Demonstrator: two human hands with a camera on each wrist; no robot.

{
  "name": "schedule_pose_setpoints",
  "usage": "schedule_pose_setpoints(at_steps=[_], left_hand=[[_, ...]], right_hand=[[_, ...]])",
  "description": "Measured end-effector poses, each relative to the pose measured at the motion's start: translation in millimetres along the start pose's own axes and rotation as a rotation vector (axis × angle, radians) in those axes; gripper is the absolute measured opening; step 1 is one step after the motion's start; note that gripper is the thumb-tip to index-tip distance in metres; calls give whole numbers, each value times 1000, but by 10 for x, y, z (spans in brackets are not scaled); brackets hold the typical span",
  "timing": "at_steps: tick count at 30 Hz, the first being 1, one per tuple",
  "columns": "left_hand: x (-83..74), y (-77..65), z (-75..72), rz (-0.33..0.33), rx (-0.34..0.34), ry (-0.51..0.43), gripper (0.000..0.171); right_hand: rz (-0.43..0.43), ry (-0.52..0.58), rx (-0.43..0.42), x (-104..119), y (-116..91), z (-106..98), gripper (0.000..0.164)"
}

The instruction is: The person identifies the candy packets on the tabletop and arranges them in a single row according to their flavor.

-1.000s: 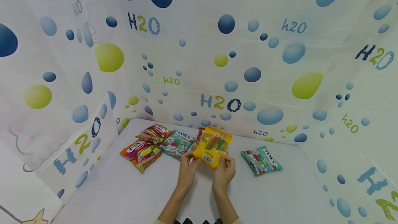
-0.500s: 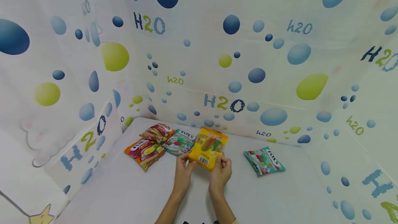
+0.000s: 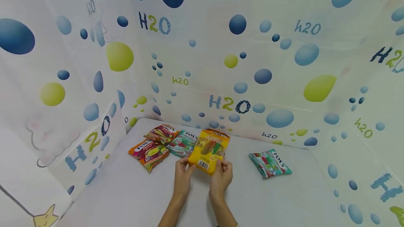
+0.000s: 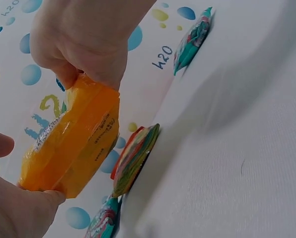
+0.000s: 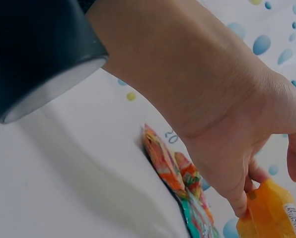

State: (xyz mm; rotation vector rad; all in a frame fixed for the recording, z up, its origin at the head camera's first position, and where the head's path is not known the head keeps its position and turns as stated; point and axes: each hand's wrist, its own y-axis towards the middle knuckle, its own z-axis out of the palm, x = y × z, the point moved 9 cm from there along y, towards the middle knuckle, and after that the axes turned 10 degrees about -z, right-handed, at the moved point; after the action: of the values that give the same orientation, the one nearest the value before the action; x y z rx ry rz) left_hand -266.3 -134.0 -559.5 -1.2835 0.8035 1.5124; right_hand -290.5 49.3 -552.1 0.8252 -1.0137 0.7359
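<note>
A yellow mango-candy bag (image 3: 209,150) is held up above the table, its front with a mango picture and barcode tilted toward the head camera. My left hand (image 3: 182,179) pinches its lower left corner, and my right hand (image 3: 221,179) pinches the lower right one. From the left wrist, the bag's orange-yellow underside (image 4: 88,144) shows between both hands, clear of the tabletop. In the right wrist view only part of the bag (image 5: 267,213) appears below the fingers. Behind it, a red-orange bag (image 3: 217,131) is mostly hidden.
Left of the hands lie two red-orange FOX'S fruit candy bags, one in front (image 3: 149,153) and one behind (image 3: 162,134), beside a teal FOX'S bag (image 3: 182,144). Another teal bag (image 3: 269,164) lies to the right. Patterned walls (image 3: 202,55) enclose the white table (image 3: 126,199).
Both hands and the yellow bag have shifted a little left, covering more of the left teal bag. The head view has turned slightly left. Both hands keep their hold.
</note>
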Motion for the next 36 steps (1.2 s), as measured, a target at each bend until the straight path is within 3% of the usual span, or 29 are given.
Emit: schedule_pose_setpoints(at_steps=[19, 36], left_hand=[[-58, -138, -271, -47, -51, 8, 44], [-96, -275, -583, -85, -95, -44, 44]], right_hand=[[-11, 34, 39, 50, -236, 124, 17], [17, 50, 81, 46, -524, 295, 12]])
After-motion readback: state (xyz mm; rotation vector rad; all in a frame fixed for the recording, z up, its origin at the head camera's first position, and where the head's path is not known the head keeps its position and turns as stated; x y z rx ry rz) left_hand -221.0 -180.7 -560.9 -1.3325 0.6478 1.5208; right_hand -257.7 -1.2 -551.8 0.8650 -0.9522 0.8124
